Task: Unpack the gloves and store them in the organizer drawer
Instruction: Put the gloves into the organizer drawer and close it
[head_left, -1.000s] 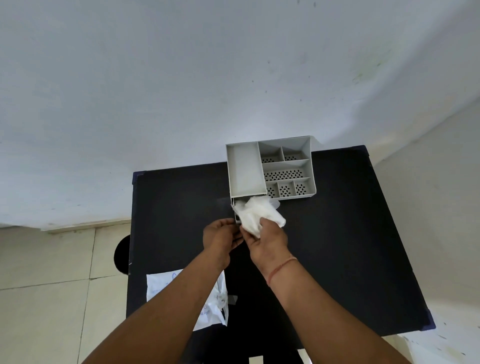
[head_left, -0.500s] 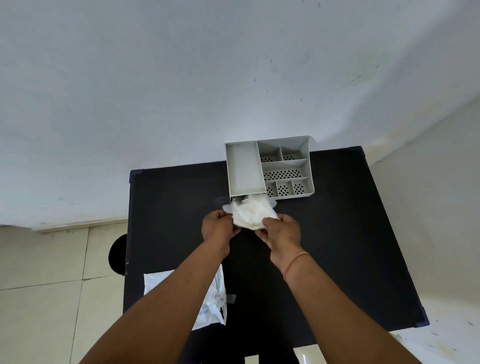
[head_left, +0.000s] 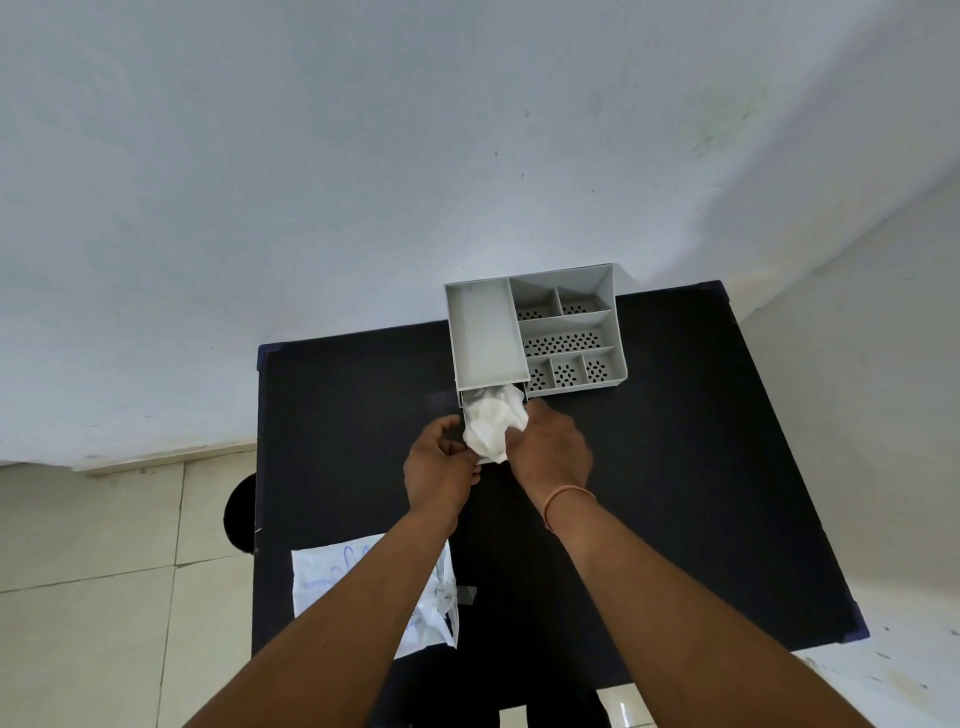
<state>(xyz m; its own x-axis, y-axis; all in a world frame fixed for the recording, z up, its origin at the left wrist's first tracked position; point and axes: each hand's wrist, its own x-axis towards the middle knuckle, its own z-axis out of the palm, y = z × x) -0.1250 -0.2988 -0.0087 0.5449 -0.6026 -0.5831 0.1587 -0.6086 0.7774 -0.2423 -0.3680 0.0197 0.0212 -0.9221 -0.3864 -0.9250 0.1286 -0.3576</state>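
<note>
A grey organizer (head_left: 566, 332) with several compartments stands at the far edge of the black table (head_left: 675, 467). Its drawer (head_left: 464, 406) is pulled out a little under the left section toward me. A crumpled bunch of white gloves (head_left: 491, 428) lies partly in the drawer mouth and sticks out over its front. My right hand (head_left: 550, 449) presses on the gloves from the right. My left hand (head_left: 439, 465) pinches their lower left edge beside the drawer front.
The torn white glove packet (head_left: 332, 582) lies on the near left of the table, partly under my left forearm. A white wall rises just behind the organizer. Tiled floor and a dark round object (head_left: 240, 512) lie left of the table.
Both hands moved the bunch of gloves forward into the drawer opening. My right hand shifted from below the gloves to their right side.
</note>
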